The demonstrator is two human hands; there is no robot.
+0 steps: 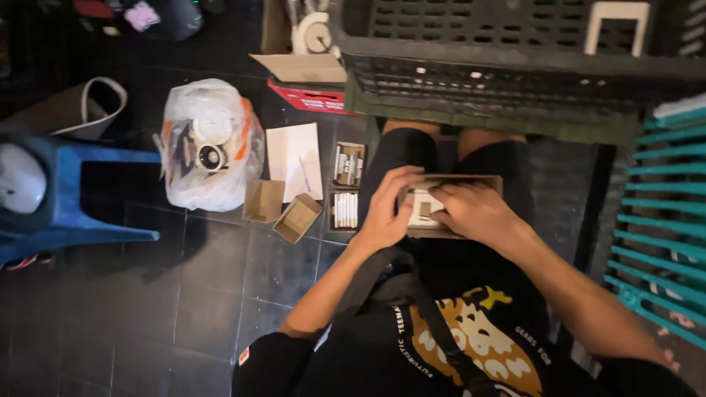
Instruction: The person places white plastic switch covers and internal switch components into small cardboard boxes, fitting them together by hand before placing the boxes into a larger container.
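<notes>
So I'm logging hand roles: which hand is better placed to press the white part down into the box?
Probably the right hand: its fingers already lie on the white part, while the left hand grips the cardboard box edge.

Both hands cover most of the small cardboard box (450, 192), so can't really tell what's inside, maybe a white part. The teal crate (662, 220) gets cut off at the right edge.

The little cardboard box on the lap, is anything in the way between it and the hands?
Nothing visible is in the way. The left hand already grips the cardboard box's left side, and the right hand lies across its top, covering part of the white item inside. Both hands touch it directly.
</notes>
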